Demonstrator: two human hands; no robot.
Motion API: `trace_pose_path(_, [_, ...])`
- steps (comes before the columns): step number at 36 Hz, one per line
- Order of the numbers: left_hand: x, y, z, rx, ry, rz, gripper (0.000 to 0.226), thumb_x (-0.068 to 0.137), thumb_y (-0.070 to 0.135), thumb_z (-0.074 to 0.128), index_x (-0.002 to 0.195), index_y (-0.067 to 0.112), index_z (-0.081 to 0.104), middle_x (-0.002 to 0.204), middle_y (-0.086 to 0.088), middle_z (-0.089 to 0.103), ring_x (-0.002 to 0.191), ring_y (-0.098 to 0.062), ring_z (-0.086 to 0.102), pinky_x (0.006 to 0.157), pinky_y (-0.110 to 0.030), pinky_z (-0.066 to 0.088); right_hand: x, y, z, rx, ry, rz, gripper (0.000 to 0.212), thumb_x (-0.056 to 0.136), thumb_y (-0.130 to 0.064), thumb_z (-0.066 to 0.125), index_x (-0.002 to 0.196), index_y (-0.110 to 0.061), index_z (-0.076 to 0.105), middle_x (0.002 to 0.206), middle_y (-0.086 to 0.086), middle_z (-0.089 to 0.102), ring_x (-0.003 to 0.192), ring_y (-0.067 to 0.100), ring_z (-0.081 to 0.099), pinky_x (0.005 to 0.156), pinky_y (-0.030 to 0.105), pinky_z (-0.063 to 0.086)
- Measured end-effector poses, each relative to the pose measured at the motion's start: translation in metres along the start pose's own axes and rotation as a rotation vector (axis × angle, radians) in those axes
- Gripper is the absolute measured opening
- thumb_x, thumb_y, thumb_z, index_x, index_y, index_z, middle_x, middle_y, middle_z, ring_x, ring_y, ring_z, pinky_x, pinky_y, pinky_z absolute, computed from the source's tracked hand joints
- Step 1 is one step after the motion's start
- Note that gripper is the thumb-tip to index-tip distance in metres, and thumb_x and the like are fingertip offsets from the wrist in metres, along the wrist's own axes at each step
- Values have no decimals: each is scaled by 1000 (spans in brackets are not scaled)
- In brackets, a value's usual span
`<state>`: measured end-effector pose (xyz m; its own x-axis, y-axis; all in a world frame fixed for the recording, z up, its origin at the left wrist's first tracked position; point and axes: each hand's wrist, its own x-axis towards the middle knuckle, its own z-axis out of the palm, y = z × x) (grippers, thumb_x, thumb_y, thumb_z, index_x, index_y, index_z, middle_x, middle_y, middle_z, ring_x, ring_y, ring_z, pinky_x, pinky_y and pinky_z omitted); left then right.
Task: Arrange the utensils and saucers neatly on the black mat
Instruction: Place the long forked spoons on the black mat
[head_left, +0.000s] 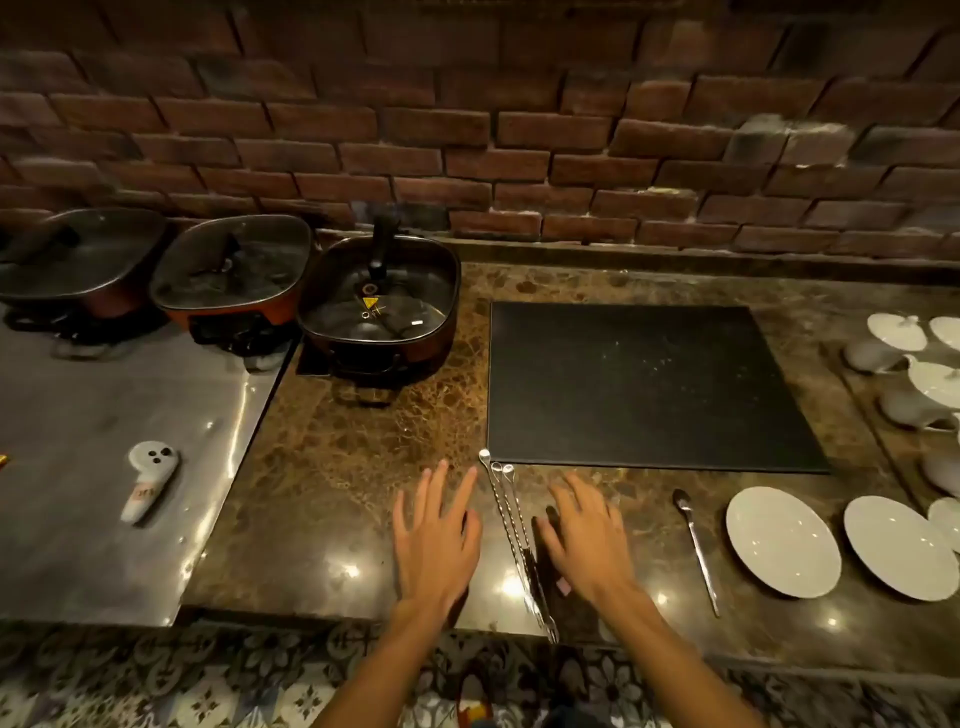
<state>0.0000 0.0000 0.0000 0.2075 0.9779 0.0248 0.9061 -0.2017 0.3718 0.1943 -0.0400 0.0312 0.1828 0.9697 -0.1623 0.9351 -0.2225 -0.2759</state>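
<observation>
A view looking down at a brown marble counter (353, 467) set against a red brick wall (467, 130). A square black mat (644, 384) lies bare right of the frame's centre. Just below its lower left corner, three thin twisted-handle spoons (511, 525) lie side by side on the counter, bowls pointing toward the mat. The left hand (436, 540) rests palm down, fingers spread and grasping nothing, just left of these spoons. The right hand (584, 535) lies palm down just right of them, fingers loosely extended; whether it touches anything beneath cannot be told. Further right, a single larger spoon (696, 551) lies apart on the counter. Beside it, at the lower right, sit two white saucers (782, 540), with a third partly cut off at the frame's edge. White lidded dishes (896, 332) cluster along the right edge. At the upper left, three glass-lidded electric pans (379, 301) stand in a row. A white handheld controller (148, 480) lies on a grey metal surface (104, 545) at the left
</observation>
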Motion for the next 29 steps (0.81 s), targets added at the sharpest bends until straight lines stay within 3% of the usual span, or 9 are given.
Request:
trace_pose_path(3, [14,-9,3,19,-33,10,54,101,49,22,155,47,22,168,5,20,156,-16,19,126,-52,14,11,-7,8,40,18,33,44,94,-50,44,132,-26,48,140,-3,47,132,20,44,106,46,38])
trace_pose_path(9, [40,-28,36,72,-121,47,58,100,52,9,156,46,19,170,6,13,158,-18,11,126,-54,11,33,-18,27,84,-197,108,34,91,-54,51,102,-22,57,106,-1,66,96,21,64,82,38,53])
trace_pose_path(11, [50,-33,50,87,-155,30,59,99,53,7,157,46,16,171,7,10,158,-17,7,126,-54,9,41,-21,34,104,-263,156,37,87,-55,56,97,-19,56,104,1,63,95,22,63,80,40,54])
trace_pose_path(14, [61,-43,75,99,-183,14,59,99,54,5,157,47,5,171,8,5,158,-16,3,127,-55,8,47,-26,47,107,-332,218,47,83,-55,61,105,-14,55,109,5,59,98,25,62,84,44,53])
trace_pose_path(17, [68,-57,98,112,-216,-38,60,98,55,-1,157,47,-4,171,7,2,159,-17,0,126,-57,5,50,-28,60,85,-346,260,49,86,-46,62,117,-9,52,118,10,57,102,29,63,86,42,54])
trace_pose_path(21, [72,-64,115,131,-200,-48,59,101,55,-5,158,44,-2,171,4,6,158,-23,4,123,-57,-2,50,-34,70,60,-363,290,42,89,-32,57,120,-6,49,118,12,58,102,30,63,82,39,52])
trace_pose_path(26, [79,-68,125,139,-164,-28,57,103,53,3,160,43,6,171,2,13,158,-25,13,124,-62,12,57,-35,80,91,-374,325,23,89,-10,47,110,-3,52,107,16,62,94,35,63,77,39,49])
trace_pose_path(29, [96,-66,128,138,-145,-12,57,103,54,3,159,45,8,171,4,14,158,-25,13,123,-63,16,65,-30,84,119,-364,334,21,88,-7,47,107,-1,54,104,17,61,92,37,62,77,40,49])
